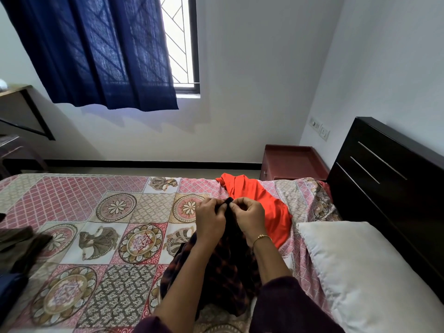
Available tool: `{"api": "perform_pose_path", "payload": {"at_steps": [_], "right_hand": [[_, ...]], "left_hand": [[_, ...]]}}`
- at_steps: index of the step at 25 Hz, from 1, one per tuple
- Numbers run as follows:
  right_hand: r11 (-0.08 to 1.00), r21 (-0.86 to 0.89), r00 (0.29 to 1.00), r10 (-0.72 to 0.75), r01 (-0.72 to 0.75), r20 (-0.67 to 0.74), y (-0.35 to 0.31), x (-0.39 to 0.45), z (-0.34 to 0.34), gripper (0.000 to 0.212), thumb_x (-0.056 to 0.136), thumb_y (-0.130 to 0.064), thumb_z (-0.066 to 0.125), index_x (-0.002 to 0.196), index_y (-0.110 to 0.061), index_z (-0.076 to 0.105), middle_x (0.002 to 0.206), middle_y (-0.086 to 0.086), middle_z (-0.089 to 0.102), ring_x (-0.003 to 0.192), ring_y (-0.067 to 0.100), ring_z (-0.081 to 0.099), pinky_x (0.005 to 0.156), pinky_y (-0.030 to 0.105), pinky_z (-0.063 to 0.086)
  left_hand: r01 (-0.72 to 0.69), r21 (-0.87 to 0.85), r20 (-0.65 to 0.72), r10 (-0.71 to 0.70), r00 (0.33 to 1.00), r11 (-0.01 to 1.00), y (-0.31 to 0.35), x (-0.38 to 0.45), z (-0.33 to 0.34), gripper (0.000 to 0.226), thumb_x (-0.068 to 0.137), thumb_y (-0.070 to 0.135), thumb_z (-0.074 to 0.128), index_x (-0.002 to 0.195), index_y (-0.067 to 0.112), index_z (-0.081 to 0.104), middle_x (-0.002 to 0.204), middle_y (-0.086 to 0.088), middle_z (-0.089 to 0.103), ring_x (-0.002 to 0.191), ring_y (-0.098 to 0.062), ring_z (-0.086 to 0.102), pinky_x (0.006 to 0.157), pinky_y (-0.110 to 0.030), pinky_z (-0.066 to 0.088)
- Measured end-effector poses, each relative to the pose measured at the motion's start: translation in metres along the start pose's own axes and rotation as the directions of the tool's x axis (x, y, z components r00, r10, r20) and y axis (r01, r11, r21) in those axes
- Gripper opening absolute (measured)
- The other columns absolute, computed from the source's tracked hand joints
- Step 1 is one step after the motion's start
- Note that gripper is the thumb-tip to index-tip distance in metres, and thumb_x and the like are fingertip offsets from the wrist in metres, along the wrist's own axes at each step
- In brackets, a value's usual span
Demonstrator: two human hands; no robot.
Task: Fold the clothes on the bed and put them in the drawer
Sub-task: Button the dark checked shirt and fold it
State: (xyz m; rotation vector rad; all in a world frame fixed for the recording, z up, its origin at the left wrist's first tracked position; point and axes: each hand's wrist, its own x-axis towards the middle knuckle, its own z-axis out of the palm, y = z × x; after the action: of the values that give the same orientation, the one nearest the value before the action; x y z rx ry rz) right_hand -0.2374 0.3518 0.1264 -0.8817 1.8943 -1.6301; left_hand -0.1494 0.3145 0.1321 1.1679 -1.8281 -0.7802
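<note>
Nearest the camera, a dark checked garment (216,267) runs lengthwise away from the person across the bed (115,236); left hand (210,218) and right hand (248,218) pinch its far end side by side, equally near, beside an orange garment (262,200).

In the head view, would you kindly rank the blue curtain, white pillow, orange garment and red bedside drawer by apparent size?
1. blue curtain
2. white pillow, though nearness inflates it
3. orange garment
4. red bedside drawer, close to the garment; partly hidden
</note>
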Motion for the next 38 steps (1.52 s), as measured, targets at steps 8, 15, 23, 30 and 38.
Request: {"api": "perform_pose_path", "payload": {"at_steps": [8, 15, 23, 30, 38], "right_hand": [[0.956, 0.292, 0.975, -0.039, -0.027, 0.219, -0.006, -0.010, -0.007, 0.016, 0.085, -0.002, 0.063, 0.080, -0.015, 0.056, 0.076, 0.000, 0.059, 0.072, 0.010, 0.055, 0.072, 0.019, 0.047], [0.973, 0.231, 0.954, -0.053, -0.018, 0.296, 0.001, -0.014, -0.007, 0.017, 0.083, 0.003, 0.063, 0.084, -0.014, 0.065, 0.085, 0.006, 0.068, 0.081, 0.016, 0.062, 0.080, 0.031, 0.051], [0.631, 0.724, 0.956, 0.109, -0.278, 0.272, -0.008, -0.007, -0.021, 0.017, 0.093, 0.002, 0.044, 0.089, -0.005, 0.059, 0.068, 0.002, 0.068, 0.060, 0.009, 0.065, 0.061, 0.019, 0.055], [0.579, 0.772, 0.964, 0.121, -0.261, 0.236, -0.005, -0.005, -0.030, 0.016, 0.093, -0.002, 0.046, 0.089, -0.009, 0.060, 0.074, 0.002, 0.068, 0.067, 0.011, 0.064, 0.067, 0.020, 0.056], [0.714, 0.675, 0.979, 0.187, -0.189, 0.077, -0.006, -0.007, -0.034, 0.016, 0.094, -0.004, 0.049, 0.085, -0.013, 0.059, 0.067, 0.001, 0.066, 0.059, 0.011, 0.063, 0.058, 0.022, 0.054]], "left_hand": [[0.661, -0.704, 0.545, -0.400, 0.737, 0.260, 0.015, 0.002, -0.021, 0.022, 0.097, 0.005, 0.045, 0.078, 0.005, 0.057, 0.060, -0.006, 0.067, 0.055, -0.016, 0.066, 0.054, -0.025, 0.054], [0.520, -0.826, 0.447, -0.309, 0.839, 0.218, 0.005, 0.009, -0.020, 0.018, 0.092, -0.006, 0.044, 0.090, 0.003, 0.060, 0.070, -0.005, 0.071, 0.066, -0.012, 0.068, 0.062, -0.018, 0.055], [0.262, -0.117, 0.267, -0.224, 0.937, 0.958, -0.035, -0.005, 0.007, 0.007, 0.084, 0.013, 0.067, 0.088, 0.010, 0.062, 0.089, -0.006, 0.061, 0.086, -0.020, 0.057, 0.077, -0.027, 0.046], [0.212, -0.202, 0.159, -0.182, 0.970, 0.956, -0.049, -0.037, 0.024, 0.037, 0.095, 0.030, 0.052, 0.063, 0.012, 0.049, 0.058, 0.003, 0.046, 0.056, -0.008, 0.045, 0.056, -0.024, 0.034], [0.382, -0.570, 0.274, -0.270, 0.923, 0.727, -0.025, -0.025, 0.016, 0.015, 0.094, 0.012, 0.054, 0.088, 0.004, 0.065, 0.082, -0.012, 0.067, 0.079, -0.022, 0.063, 0.075, -0.035, 0.050]]}}
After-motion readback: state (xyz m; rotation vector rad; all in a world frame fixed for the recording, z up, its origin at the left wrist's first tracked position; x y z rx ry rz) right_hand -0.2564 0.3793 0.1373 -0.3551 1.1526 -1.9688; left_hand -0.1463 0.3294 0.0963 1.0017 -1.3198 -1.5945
